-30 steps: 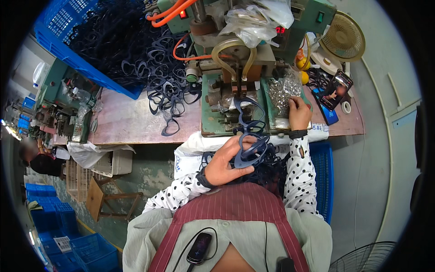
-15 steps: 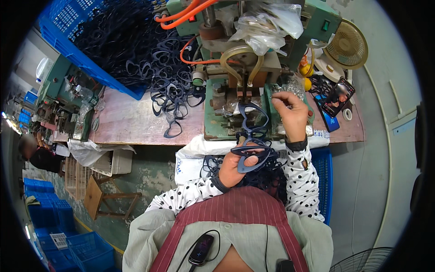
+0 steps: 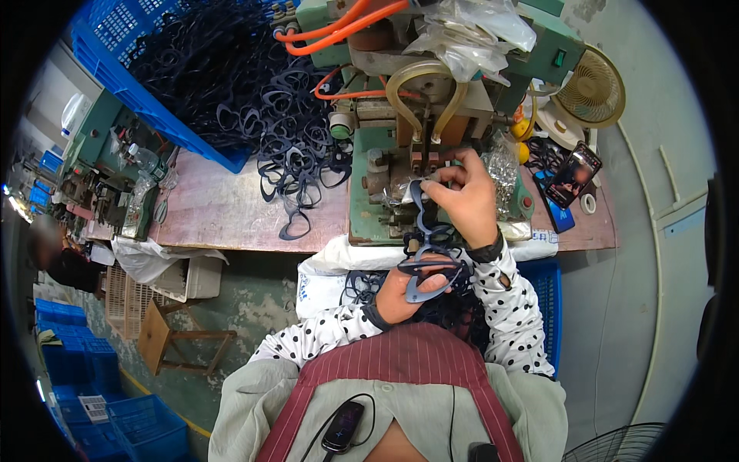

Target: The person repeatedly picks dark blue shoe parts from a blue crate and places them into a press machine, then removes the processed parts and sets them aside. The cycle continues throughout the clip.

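My left hand [image 3: 404, 291] is closed around several dark blue looped strap pieces [image 3: 431, 267] just in front of the table edge. One strap [image 3: 419, 208] stretches from that hand up to the copper-coloured jaws [image 3: 423, 160] of a green bench press [image 3: 369, 212]. My right hand [image 3: 468, 202] is bent over the press, thumb and fingers drawn together beside the jaws and the strap's upper end. Whatever lies between those fingertips is too small or hidden to name.
A blue crate [image 3: 165, 115] spills dark blue straps [image 3: 289, 154] onto the table [image 3: 208, 204]. Small shiny parts [image 3: 500, 173] lie right of the press. Beyond them are a phone [image 3: 573, 175], a tape roll [image 3: 588, 204] and a fan [image 3: 591, 86]. Orange hoses [image 3: 339, 27] cross the press top.
My right hand has moved left from beside the small shiny parts to the press jaws. The strap's upper end has come slightly down from the jaws. My left hand keeps its hold, nearly still.
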`<move>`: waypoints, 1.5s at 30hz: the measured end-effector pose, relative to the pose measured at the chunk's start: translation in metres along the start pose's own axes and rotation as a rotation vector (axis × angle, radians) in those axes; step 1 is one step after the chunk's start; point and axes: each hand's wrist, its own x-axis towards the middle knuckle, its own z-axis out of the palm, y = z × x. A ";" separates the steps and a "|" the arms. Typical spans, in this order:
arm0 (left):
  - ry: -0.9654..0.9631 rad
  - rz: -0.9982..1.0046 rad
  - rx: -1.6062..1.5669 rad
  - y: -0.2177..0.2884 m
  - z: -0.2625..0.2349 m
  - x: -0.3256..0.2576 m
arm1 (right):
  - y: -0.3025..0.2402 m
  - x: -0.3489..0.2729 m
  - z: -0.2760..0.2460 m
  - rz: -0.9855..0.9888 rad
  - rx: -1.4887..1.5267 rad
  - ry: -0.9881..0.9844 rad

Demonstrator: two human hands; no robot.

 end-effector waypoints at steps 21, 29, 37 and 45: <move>-0.310 0.930 1.019 0.039 -0.060 0.061 | 0.071 0.008 -0.057 -0.014 0.080 0.284; -0.270 0.918 0.962 0.039 -0.054 0.061 | 0.127 0.009 -0.094 -0.001 -0.603 0.381; -0.258 0.913 0.950 0.037 -0.053 0.061 | 0.113 -0.015 -0.083 0.115 -1.067 0.163; 0.023 0.904 1.154 0.026 -0.060 0.031 | 0.136 -0.001 -0.086 0.097 -0.467 0.291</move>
